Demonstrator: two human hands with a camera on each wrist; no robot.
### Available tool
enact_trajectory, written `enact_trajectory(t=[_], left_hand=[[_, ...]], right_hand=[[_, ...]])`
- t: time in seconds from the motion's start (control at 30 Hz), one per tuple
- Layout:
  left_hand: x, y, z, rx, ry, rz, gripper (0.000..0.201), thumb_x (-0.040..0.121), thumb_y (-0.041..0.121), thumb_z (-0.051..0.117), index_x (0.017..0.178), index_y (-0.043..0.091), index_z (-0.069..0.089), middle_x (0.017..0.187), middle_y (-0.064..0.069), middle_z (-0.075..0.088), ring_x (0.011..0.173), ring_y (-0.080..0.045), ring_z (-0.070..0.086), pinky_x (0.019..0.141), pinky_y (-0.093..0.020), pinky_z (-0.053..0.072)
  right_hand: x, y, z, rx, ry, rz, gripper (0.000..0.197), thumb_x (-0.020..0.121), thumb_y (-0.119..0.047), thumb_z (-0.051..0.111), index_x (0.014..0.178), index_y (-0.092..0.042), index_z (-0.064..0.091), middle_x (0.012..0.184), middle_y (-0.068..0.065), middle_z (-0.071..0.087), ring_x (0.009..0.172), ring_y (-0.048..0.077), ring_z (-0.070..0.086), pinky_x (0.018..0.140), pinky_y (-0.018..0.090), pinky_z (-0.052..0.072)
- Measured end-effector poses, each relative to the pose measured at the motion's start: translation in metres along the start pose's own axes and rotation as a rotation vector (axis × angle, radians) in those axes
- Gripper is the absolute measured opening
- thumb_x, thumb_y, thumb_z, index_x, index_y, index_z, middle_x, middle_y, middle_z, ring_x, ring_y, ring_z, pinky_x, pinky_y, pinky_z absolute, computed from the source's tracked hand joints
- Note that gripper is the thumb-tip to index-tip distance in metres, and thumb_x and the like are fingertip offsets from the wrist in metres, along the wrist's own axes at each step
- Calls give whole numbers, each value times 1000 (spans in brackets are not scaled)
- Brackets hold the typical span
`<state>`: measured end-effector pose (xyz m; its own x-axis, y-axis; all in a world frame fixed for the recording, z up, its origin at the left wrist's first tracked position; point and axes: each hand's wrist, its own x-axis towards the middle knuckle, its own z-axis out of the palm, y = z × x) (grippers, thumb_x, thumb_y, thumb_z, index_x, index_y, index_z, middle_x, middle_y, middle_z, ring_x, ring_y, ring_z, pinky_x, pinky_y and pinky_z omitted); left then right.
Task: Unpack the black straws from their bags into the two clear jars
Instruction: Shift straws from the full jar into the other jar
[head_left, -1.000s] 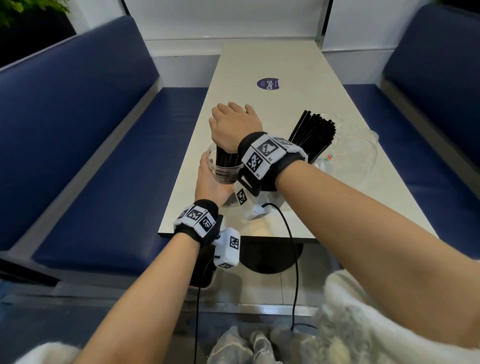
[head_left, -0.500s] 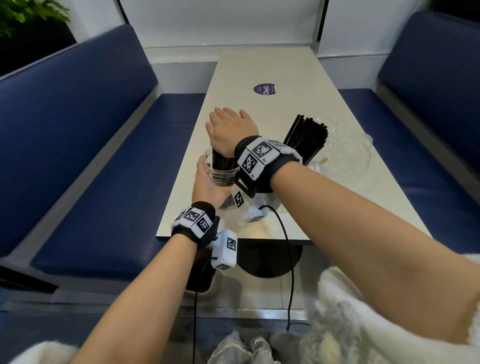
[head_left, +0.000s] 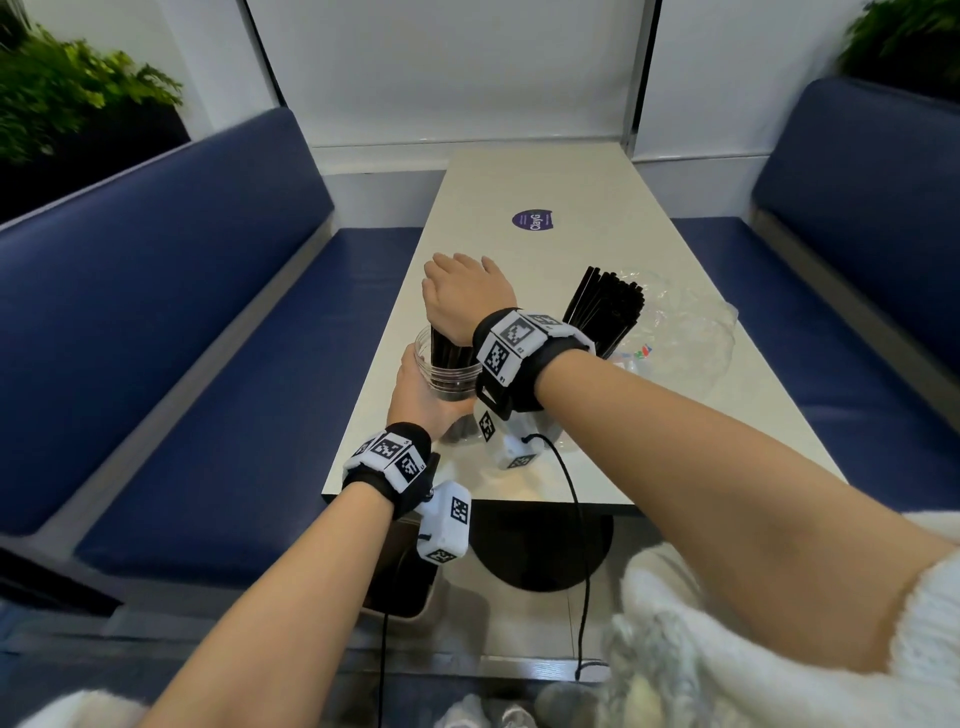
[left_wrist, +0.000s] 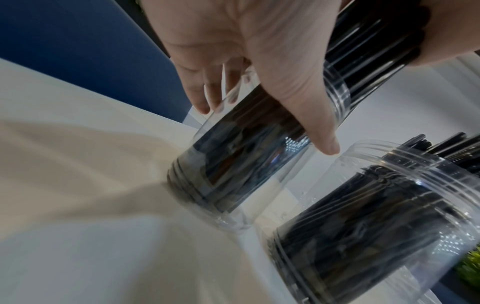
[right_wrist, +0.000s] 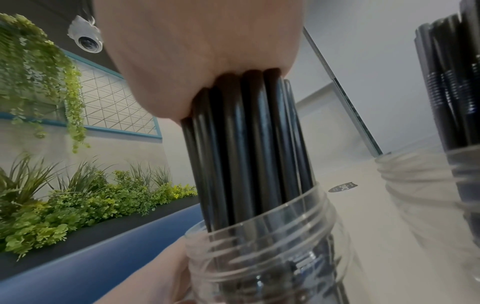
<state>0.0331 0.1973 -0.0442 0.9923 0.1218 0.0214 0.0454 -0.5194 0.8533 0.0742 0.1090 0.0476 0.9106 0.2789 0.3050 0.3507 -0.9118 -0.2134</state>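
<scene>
The right hand (head_left: 464, 294) grips a light, slippery bundle of thin black plastic straws (right_wrist: 246, 148), feeding them into the clear plastic jar (left_wrist: 249, 164); the left hand (head_left: 423, 400) holds the jar's wall on the counter (head_left: 571, 249).

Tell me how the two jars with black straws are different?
The left jar is gripped by the left hand, and the right hand grips its straws; the right jar stands untouched. The left jar sits nearer the table's left edge. Both are clear, threaded, lidless.
</scene>
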Motion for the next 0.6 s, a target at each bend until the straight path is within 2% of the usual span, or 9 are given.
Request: enact_trajectory(t=[0.07,0.13,0.27,0.43,0.47,0.53,0.6], left_hand=[[-3,-3,-1,-7,-4,-12,112,48,37,83,141,14,26,137,-9,48,124,-26,49,104,-47,42],[-6,-5,-2,-14,-2,-3,115,46,42,84,141,14,26,138,-8,48,124,-26,50,104,-47,42],[-8,-3,-2,-31,22,15,94,60,24,85,137,14,33,133,-7,53,120,-24,52,104,-43,42],[-10,-1,-2,-36,14,29,90,59,25,82,135,14,36,129,-7,56,118,-25,53,102,-46,44],[-11,0,-3,-41,5,20,92,57,30,83,135,14,36,128,-6,56,118,-25,54,101,-46,44],[-13,2,-7,-47,2,-2,110,45,48,82,137,16,33,133,-5,54,123,-24,50,103,-46,43],[-14,3,-12,-24,-13,-22,124,43,54,84,145,16,24,145,-7,42,134,-25,40,109,-45,37]], right_hand=[[0,2,-2,18,1,3,34,96,-22,23,109,-10,53,124,4,55,123,24,44,109,45,23],[-1,4,-3,29,-21,1,34,96,-22,23,107,-11,53,122,4,56,123,24,44,110,47,22],[-2,6,-4,39,-22,0,34,96,-21,22,108,-11,52,123,3,55,124,24,43,110,47,21],[-8,4,-5,51,44,-1,33,97,-21,23,110,-10,51,124,4,54,123,23,42,110,44,21],[-10,3,-7,61,66,-4,32,97,-20,23,110,-9,50,123,4,54,122,23,43,109,43,23],[-18,1,-14,100,125,-17,30,96,-19,27,111,-8,50,121,6,55,118,24,45,104,40,28],[-31,-3,-24,164,186,-37,31,94,-18,32,117,-7,49,126,7,54,119,25,47,100,38,33]])
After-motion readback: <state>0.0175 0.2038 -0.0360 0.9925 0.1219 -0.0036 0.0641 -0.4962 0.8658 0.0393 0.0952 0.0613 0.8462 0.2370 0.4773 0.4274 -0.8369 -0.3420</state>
